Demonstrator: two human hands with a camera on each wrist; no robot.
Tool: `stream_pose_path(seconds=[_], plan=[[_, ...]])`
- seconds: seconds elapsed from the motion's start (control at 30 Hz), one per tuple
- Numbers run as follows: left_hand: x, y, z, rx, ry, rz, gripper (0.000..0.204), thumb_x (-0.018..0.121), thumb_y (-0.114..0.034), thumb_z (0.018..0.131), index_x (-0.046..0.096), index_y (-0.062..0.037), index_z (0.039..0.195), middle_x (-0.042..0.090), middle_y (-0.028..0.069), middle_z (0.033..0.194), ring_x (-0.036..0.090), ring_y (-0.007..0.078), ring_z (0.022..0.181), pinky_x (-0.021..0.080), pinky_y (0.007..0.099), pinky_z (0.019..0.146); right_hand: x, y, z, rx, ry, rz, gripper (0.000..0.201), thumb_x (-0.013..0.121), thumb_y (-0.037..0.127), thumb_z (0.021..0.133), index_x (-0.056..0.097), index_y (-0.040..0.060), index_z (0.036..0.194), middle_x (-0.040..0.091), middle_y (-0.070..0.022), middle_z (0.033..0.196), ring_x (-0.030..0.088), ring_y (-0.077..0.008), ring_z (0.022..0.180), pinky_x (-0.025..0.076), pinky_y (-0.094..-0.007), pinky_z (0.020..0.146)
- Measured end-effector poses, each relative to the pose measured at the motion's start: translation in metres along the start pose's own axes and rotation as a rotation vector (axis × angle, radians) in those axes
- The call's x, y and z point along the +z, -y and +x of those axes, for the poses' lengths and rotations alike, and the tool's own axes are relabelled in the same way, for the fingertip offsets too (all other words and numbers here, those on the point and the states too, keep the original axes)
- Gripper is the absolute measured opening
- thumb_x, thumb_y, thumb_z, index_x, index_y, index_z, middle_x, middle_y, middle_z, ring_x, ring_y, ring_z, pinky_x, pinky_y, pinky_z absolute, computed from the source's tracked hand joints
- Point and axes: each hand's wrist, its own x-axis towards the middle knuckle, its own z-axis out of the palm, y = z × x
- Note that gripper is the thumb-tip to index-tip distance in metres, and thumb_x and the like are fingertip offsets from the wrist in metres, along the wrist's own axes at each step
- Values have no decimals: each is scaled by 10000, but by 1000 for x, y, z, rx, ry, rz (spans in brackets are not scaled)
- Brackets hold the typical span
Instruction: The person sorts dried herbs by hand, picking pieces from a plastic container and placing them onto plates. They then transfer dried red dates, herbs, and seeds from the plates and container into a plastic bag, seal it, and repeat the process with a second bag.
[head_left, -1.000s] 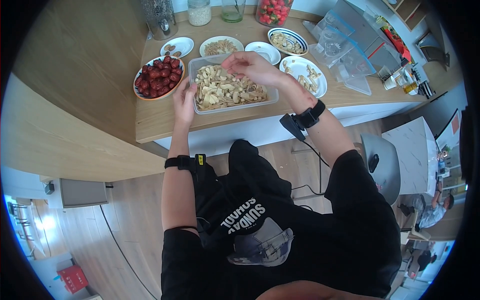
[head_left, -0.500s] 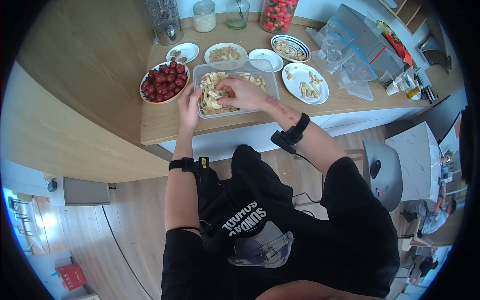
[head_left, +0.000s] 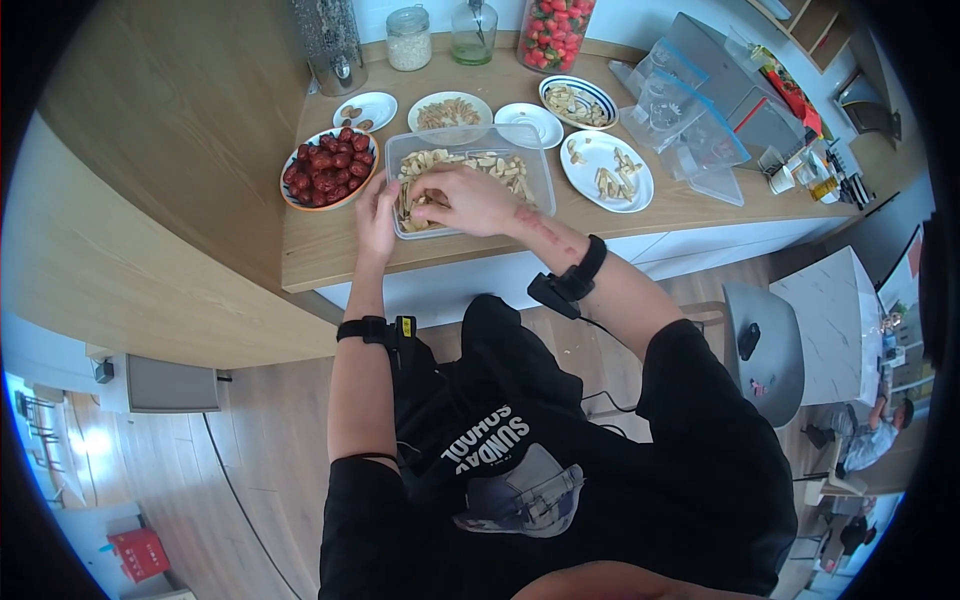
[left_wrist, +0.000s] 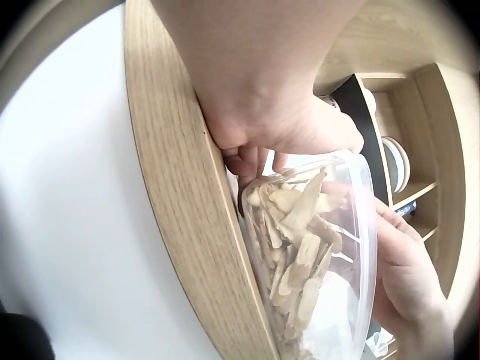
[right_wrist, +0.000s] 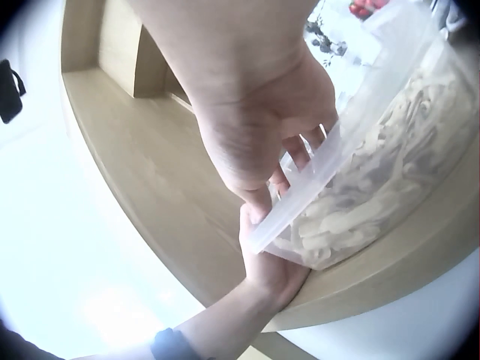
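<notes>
A clear plastic container (head_left: pixel 545 170) stands tilted at the counter's front edge, holding pale dried slices (left_wrist: pixel 292 270). My left hand (head_left: pixel 376 225) grips its left side, thumb up by the rim and fingers around the lower wall. Into the container reaches my right hand (head_left: pixel 468 203), palm down, its bent fingers (right_wrist: pixel 298 154) down among the slices near the left end. Their tips are hidden, so I cannot tell whether they hold any slices. Left of the container sits a bowl of red dates (head_left: pixel 328 165).
Behind stand a plate of pale pieces (head_left: pixel 448 112), a small white plate (head_left: pixel 530 124) and a blue-rimmed dish (head_left: pixel 580 102). A white plate with a few slices (head_left: pixel 608 170) lies to the right, beside clear zip bags (head_left: pixel 690 110). Jars (head_left: pixel 408 38) line the wall.
My right hand has come down from above the slices into them and shifted left toward my left hand. The container has tilted toward me; my left hand stays at its side.
</notes>
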Motion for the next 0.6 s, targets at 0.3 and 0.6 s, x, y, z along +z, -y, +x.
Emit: stream_pose_path(seconds=[0.3, 0.6], plan=[[2, 0, 0, -6, -25, -52, 403, 553, -219, 983, 591, 67, 1264, 664, 103, 1123, 595, 149, 1015, 452, 279, 908, -17, -23, -14, 21, 16, 13, 145, 676, 204, 864, 731, 80, 914, 683, -130, 901, 680, -303, 846, 529, -407, 747], [4, -2, 0, -33, -39, -37, 409, 523, -240, 997, 589, 72, 1252, 660, 92, 1096, 588, 150, 988, 448, 283, 889, -105, -82, -59, 466, -578, 512, 171, 665, 104, 939, 732, -24, 1030, 721, -68, 958, 617, -94, 736, 514, -244, 677]])
